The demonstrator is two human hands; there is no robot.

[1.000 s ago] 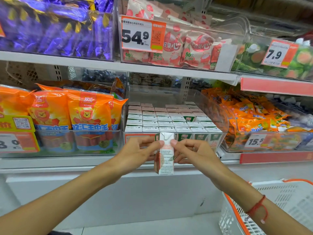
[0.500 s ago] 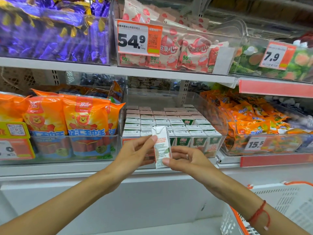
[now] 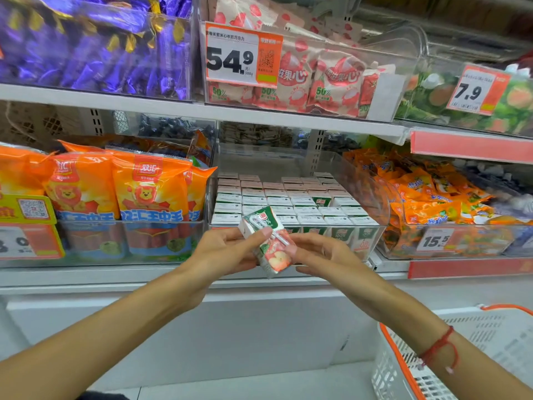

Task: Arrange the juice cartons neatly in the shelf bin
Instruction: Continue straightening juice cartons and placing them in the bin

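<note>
Left hand (image 3: pixel 227 249): grips the juice carton (image 3: pixel 266 241) from the left, thumb laid across its printed front, fingers curled behind it.
Right hand (image 3: pixel 320 252): holds the same carton from the right, fingertips (image 3: pixel 294 249) on its lower right edge; a red string bracelet (image 3: pixel 439 346) circles the wrist.
Shelf (image 3: pixel 202 109): white boards carry clear bins in two rows, upper and lower.
Shelf bin (image 3: pixel 375 203): clear plastic, middle of the lower row, directly behind the hands; packed with rows of upright cartons (image 3: pixel 288 200) showing white tops, green fronts along the front wall.
Orange bags (image 3: pixel 115 186): stand in the bin just left of the shelf bin, each with a cartoon lion.
Orange packets (image 3: pixel 427 197): heaped in the bin to the right, behind a 15.5 price tag (image 3: pixel 435 241).
Purple sweets (image 3: pixel 95 47): fill the upper left bin.
Pink pouches (image 3: pixel 317 79): upper middle bin, beside a 54.9 price tag (image 3: pixel 243 54).
Basket (image 3: pixel 403 365): white mesh with an orange rim, at the lower right under the right forearm.
Juice carton: small, green top, peach picture below, a wrapped straw on its face; tilted with its top leaning left, in the air in front of the shelf bin's front wall, not inside it.
</note>
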